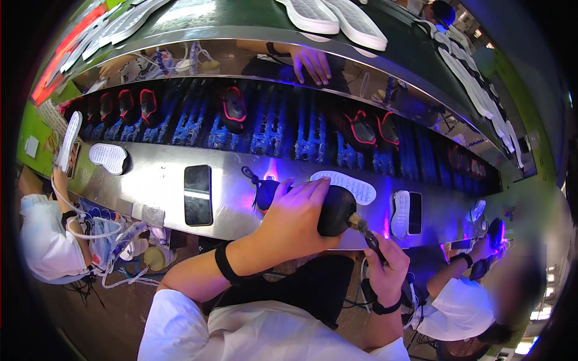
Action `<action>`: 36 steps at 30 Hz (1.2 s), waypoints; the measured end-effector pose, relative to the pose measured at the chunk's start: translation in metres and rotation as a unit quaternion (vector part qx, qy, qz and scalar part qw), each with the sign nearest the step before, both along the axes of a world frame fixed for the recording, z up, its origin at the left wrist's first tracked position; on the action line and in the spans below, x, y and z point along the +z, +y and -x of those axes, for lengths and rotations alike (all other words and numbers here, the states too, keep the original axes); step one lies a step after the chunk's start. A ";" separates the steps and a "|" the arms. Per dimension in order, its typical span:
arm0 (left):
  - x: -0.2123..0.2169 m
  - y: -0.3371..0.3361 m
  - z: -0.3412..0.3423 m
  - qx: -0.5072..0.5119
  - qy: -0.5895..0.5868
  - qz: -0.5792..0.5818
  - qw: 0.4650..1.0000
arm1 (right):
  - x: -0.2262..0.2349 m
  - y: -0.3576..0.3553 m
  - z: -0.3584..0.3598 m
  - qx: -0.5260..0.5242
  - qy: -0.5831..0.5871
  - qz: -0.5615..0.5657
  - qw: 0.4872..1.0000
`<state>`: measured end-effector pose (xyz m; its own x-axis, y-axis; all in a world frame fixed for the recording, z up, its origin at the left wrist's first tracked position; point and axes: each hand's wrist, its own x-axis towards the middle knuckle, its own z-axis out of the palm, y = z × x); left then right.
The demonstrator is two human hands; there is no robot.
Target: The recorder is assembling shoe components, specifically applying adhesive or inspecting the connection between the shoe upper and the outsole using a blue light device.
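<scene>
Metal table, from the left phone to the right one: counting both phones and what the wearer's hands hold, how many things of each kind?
Phones: 2
White soles: 2
Black shoe upper, in the left hand: 1
Brush, in the right hand: 1
Total: 6

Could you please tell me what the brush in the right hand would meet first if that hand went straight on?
Most likely the black shoe in the left hand: the brush in the right hand points at it, bristles touching or nearly so; depth is unclear.
</scene>
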<state>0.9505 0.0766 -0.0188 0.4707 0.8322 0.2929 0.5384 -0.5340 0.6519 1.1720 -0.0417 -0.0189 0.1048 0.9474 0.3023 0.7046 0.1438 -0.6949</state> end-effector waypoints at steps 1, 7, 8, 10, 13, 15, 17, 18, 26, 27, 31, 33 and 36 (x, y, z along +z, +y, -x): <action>0.001 0.004 0.002 -0.005 0.008 0.015 1.000 | -0.006 0.006 0.002 0.003 0.015 -0.028 0.999; -0.011 0.025 0.058 -0.081 0.238 0.013 0.968 | -0.066 0.012 0.017 0.000 0.355 0.144 0.924; -0.022 0.025 0.064 -0.076 0.213 -0.015 0.974 | -0.064 0.016 0.017 0.016 0.367 0.183 0.912; -0.038 0.016 0.074 -0.061 0.170 -0.016 0.983 | -0.055 0.022 0.015 0.029 0.327 0.156 0.932; -0.029 -0.007 0.085 -0.058 0.100 0.034 0.993 | -0.021 0.032 0.016 0.042 0.300 0.115 0.946; -0.050 -0.021 0.089 -0.096 0.009 0.042 0.994 | 0.009 0.040 0.015 0.086 0.184 0.108 0.973; -0.041 -0.034 0.087 -0.116 -0.006 0.076 0.990 | 0.021 0.041 0.016 0.110 0.159 0.096 0.976; -0.036 -0.038 0.086 -0.132 -0.022 0.107 0.985 | 0.021 0.041 0.016 0.132 0.140 0.073 0.979; -0.013 -0.054 0.081 -0.192 -0.079 0.192 0.959 | 0.031 0.024 0.008 0.134 0.144 0.127 0.972; -0.008 -0.055 0.079 -0.189 -0.090 0.238 0.949 | 0.032 0.023 0.006 0.146 0.130 0.111 0.974; -0.009 -0.059 0.071 -0.186 -0.151 0.342 0.908 | 0.030 0.016 -0.004 0.158 0.133 0.113 0.972; -0.014 -0.060 0.066 -0.182 -0.156 0.361 0.902 | 0.020 0.012 -0.009 0.158 0.145 0.108 0.971; -0.020 -0.062 0.058 -0.171 -0.175 0.412 0.878 | 0.006 0.008 -0.015 0.151 0.166 0.100 0.969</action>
<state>0.8924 0.0149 -0.0393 0.7354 0.6572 -0.1654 0.1289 0.1040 0.9862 1.1868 -0.0333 -0.0125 -0.1274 0.9862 0.1060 0.3843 0.1476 -0.9113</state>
